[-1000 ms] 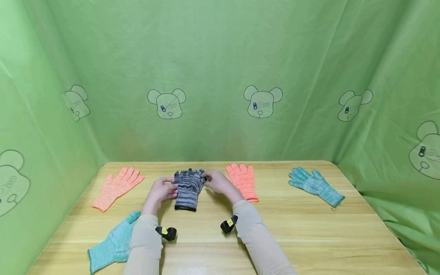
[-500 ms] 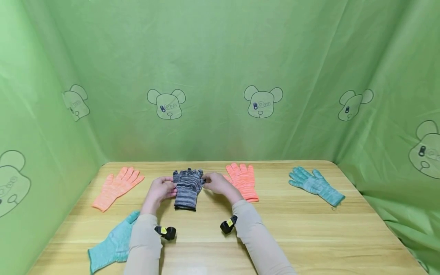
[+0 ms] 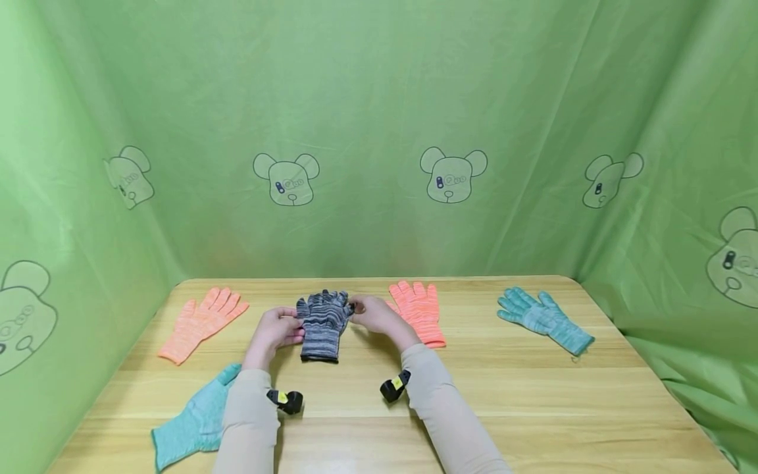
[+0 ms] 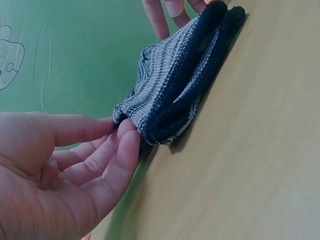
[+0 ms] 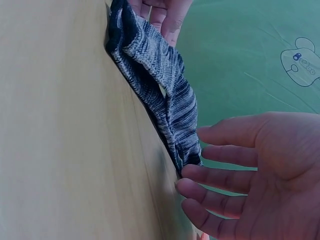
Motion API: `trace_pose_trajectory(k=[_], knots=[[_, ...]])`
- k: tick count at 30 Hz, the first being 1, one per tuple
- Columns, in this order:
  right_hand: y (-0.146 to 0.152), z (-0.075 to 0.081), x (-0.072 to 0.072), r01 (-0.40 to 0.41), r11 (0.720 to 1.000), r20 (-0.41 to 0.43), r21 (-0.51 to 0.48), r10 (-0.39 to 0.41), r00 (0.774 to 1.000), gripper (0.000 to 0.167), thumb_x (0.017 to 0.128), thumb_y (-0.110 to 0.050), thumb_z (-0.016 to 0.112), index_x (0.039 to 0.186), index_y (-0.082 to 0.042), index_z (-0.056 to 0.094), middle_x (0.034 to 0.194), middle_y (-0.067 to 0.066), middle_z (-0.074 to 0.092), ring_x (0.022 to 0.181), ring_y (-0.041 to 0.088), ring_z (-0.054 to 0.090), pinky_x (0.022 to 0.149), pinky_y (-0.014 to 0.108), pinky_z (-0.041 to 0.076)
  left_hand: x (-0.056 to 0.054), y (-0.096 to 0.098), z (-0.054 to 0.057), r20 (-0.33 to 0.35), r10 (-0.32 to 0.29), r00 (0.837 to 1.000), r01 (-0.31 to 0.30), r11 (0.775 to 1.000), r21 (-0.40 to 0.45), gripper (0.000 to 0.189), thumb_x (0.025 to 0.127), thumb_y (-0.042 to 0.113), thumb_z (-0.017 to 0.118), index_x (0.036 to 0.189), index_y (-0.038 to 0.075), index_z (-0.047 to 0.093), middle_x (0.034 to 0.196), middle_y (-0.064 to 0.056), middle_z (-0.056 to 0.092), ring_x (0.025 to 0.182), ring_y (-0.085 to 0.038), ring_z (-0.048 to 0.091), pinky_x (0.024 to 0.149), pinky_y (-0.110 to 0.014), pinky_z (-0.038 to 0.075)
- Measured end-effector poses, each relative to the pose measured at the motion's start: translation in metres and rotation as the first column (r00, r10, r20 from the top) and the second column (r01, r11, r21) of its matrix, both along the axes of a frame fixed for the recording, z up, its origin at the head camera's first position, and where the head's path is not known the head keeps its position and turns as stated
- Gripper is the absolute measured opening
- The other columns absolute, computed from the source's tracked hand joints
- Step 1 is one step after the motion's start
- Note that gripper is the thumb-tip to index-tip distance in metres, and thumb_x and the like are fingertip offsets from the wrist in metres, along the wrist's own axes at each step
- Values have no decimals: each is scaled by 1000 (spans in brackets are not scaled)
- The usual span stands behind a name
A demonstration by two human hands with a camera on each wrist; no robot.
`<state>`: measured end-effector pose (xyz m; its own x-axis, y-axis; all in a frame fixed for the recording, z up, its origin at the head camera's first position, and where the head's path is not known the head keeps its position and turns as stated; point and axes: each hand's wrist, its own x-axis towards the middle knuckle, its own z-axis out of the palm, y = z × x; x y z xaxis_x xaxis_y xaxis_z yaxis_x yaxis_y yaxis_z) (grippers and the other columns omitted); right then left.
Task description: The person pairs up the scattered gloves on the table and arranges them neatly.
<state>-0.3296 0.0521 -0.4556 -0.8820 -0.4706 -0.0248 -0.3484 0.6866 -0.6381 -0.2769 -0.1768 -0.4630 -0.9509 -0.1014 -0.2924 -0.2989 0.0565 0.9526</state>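
A black-and-grey striped knit glove [image 3: 322, 326] lies at the table's far middle, fingers toward the back wall, its dark cuff toward the person. My left hand [image 3: 278, 329] pinches its left side; in the left wrist view the thumb and curled fingers meet on the knit, just beside the cuff [image 4: 167, 122]. My right hand [image 3: 376, 314] is at the glove's right side. In the right wrist view its fingers are spread and fairly straight, the tips touching the glove's dark tip [image 5: 192, 159]. Two dark rim layers of the cuff show, slightly apart.
An orange glove [image 3: 420, 316] lies just right of my right hand, a paler orange one [image 3: 204, 322] at the far left. One teal glove [image 3: 541, 319] rests at the right, another [image 3: 195, 418] near left, partly under the left sleeve. Green curtains [image 3: 379, 230] surround the wooden table [image 3: 533, 415].
The striped glove has shifted slightly left, with both hands moving along a little beside it. The other gloves have stayed where they were.
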Motion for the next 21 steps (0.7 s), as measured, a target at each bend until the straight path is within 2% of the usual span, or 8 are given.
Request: trace_pose_trajectory(k=[4,9,12,15,18,21], knots=[[1,0,0,22,999,7,-40,-22,1000,41,88,-10,66,127,-1,58,104,14,65,83,19,57,70,28,50,1,0,1,17,-12,1000,12,1000,3,40,93,-1,57,130,-9,44,79,-4,63,64,-11,63,64,-25,59],[0,1,0,35,997,0,-63,-35,999,24,86,-6,65,110,-1,61,97,12,65,83,19,57,69,25,49,3,0,2,31,-42,999,42,999,-5,42,93,0,59,130,-9,43,80,-4,64,64,-10,63,64,-25,59],[0,2,1,21,997,-17,-78,-23,1000,22,86,-3,64,108,0,62,99,14,66,88,23,60,76,30,52,3,0,2,31,-49,998,49,999,-2,41,92,-1,59,129,-9,43,79,-4,64,63,-10,62,63,-25,59],[-1,2,2,-16,997,-32,-69,14,999,27,86,-1,64,113,1,64,104,16,66,98,28,61,86,38,54,3,0,1,30,-47,998,48,999,-8,40,92,-2,59,128,-9,43,80,-5,64,63,-11,62,62,-26,59],[-2,1,2,-67,997,-49,-34,66,997,35,86,-2,65,120,1,64,115,18,65,109,32,59,98,45,50,1,1,0,27,-41,999,42,999,-20,39,91,-3,58,127,-8,44,80,-6,63,62,-11,62,61,-25,59],[-3,0,4,-93,996,-42,13,93,995,42,86,-4,66,127,-3,62,130,21,58,122,37,50,107,52,41,0,2,-1,25,-38,999,39,999,-26,37,91,-4,57,126,-8,45,78,-6,62,61,-10,62,60,-24,58]])
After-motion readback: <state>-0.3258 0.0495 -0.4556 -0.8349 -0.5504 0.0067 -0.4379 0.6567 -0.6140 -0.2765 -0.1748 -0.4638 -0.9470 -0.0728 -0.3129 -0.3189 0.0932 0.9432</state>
